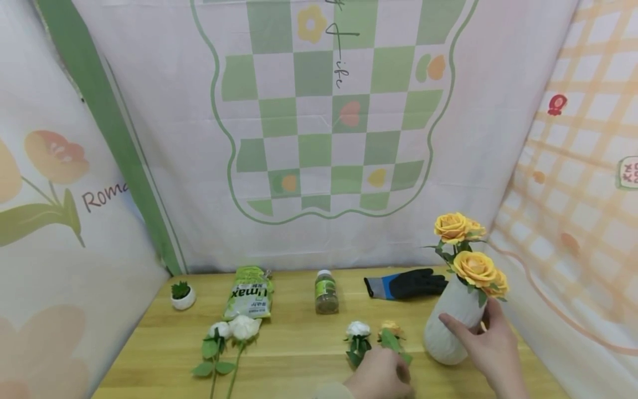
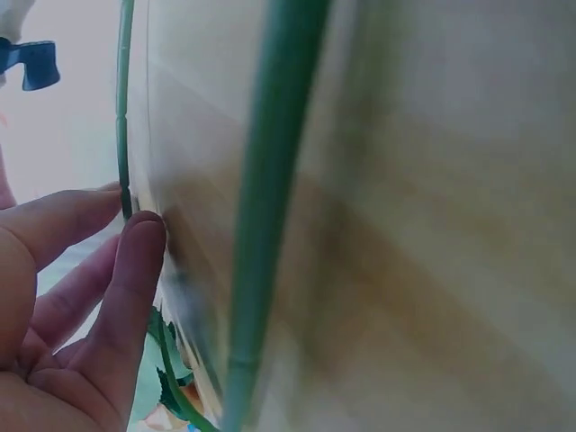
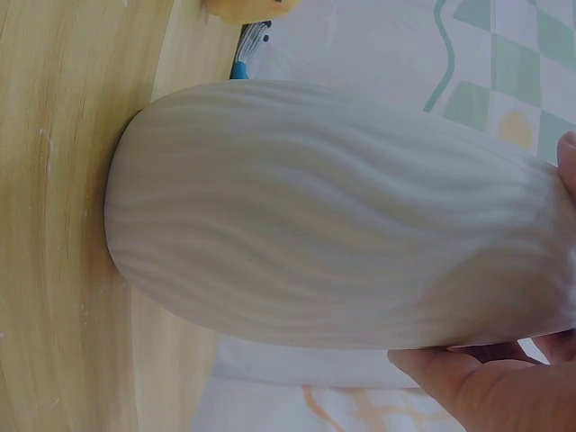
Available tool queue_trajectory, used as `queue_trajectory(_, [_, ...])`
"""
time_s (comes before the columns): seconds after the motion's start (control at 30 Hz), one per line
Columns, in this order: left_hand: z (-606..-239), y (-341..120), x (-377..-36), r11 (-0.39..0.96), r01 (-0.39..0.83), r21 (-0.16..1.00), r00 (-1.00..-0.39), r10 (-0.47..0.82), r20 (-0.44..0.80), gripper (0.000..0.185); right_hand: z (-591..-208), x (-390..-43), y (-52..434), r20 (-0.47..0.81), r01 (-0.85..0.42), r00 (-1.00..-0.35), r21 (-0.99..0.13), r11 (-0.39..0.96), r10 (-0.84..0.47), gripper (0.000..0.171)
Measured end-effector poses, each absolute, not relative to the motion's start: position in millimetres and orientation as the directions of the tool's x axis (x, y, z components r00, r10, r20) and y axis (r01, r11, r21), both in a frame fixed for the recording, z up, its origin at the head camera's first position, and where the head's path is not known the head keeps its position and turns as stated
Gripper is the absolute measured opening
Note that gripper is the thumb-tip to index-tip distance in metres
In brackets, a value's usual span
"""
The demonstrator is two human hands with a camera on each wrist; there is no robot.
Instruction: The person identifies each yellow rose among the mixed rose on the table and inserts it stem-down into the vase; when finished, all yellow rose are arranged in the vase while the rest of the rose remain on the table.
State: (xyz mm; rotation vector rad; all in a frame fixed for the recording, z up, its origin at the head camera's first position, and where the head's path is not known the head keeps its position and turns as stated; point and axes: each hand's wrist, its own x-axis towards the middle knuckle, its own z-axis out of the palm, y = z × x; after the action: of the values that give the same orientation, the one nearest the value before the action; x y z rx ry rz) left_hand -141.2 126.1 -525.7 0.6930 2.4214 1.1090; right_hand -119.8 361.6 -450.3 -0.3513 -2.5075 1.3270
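My right hand [image 1: 498,349] grips the white ribbed vase [image 1: 451,321] near its neck, thumb in front and fingers behind. The vase base meets the table in the right wrist view, where the wavy side of the vase [image 3: 333,216] fills most of the frame. Several yellow roses [image 1: 473,269] stand in it. To the left of the vase, my left hand [image 1: 381,374] pinches the thin green stem [image 2: 124,108] of a yellow rose [image 1: 390,328] close to the tabletop. A white rose [image 1: 358,329] lies beside it, and another green stem [image 2: 270,198] crosses the left wrist view.
Two white roses [image 1: 244,328] lie at the left of the wooden table [image 1: 294,366]. Along the back are a small potted plant [image 1: 183,296], a green and white bag [image 1: 249,293], a capped bottle [image 1: 326,292] and a black and blue glove [image 1: 406,284]. Printed cloth hangs around the table.
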Motion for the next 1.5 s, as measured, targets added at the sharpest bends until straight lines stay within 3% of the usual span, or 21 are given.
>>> queue_trajectory(0.2, [-523,124,-142,0.551,0.286,0.784,-0.837,0.542,-0.077,0.020,-451,-121,362,0.139,0.083,-0.928,-0.828,0.555,0.347,0.108])
queue_trajectory(0.5, [-518,121,-151,0.484,0.376,0.790,-0.855,0.510,0.094,0.015,-451,-122,362,0.138,0.084,-0.926,-0.833,0.547,0.351,0.110])
queue_trajectory(1.1, [-460,110,-172,0.331,0.461,0.823,-0.853,0.423,0.307,0.013,-451,-120,361,0.139,0.086,-0.925,-0.830,0.551,0.353,0.110])
queue_trajectory(1.27, [-436,110,-180,0.313,0.508,0.802,-0.837,0.401,0.373,0.015,-450,-121,361,0.134,0.084,-0.928,-0.835,0.545,0.349,0.111])
queue_trajectory(1.5, [-404,109,-187,0.315,0.657,0.685,-0.750,0.369,0.549,0.012,-451,-123,362,0.110,0.101,-0.929,-0.844,0.527,0.354,0.114])
